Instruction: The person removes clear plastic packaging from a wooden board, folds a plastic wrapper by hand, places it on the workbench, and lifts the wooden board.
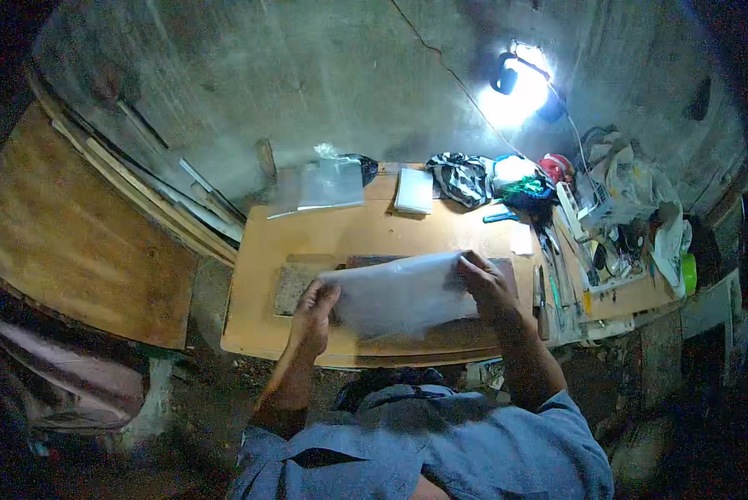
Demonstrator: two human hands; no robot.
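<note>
A whitish, translucent sheet (399, 292), perhaps plastic, is stretched between my two hands above the table. My left hand (314, 310) pinches its left edge between thumb and fingers. At the upper right corner, my right hand (486, 287) grips it with bent fingers. The sheet's lower part looks blurred. Beneath it, on the wooden table (261, 242), lie a grey speckled slab (292, 290) and a dark flat board, both partly hidden by the sheet and my hands.
Clear plastic sheets (332, 187) and a white stack (414, 192) lie at the table's back. A striped bag (459, 179), a blue-handled tool (501, 217) and long thin tools (549, 275) are to the right, beside a cluttered crate (616, 200). A lamp (520, 83) shines on the wall.
</note>
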